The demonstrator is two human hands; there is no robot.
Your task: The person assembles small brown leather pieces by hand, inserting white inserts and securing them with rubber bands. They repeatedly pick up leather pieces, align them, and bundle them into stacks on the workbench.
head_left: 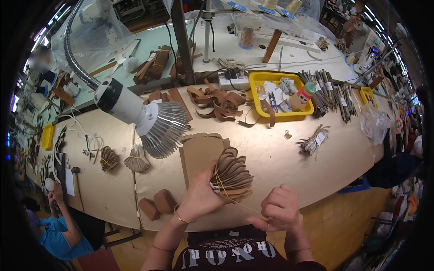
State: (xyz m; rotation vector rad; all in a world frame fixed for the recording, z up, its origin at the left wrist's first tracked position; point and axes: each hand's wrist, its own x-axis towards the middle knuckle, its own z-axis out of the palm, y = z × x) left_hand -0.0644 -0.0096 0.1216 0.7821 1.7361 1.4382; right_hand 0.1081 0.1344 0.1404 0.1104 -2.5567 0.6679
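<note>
Fingers of the left hand (202,192) are clamped around the fanned bundle of brown pieces (234,174), presumably to keep it gathered; the rubber band (244,207) is drawn taut by the closed right hand (280,208). The bundle is held over the table (266,158), near the cardboard (203,156).

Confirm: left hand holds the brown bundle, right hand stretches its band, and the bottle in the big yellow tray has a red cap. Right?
Not quite: the bottle's cap is green, as the head view shows. The rest stands: left hand holds the brown bundle, right hand stretches its band, and the bottle is in the big yellow tray.
</note>
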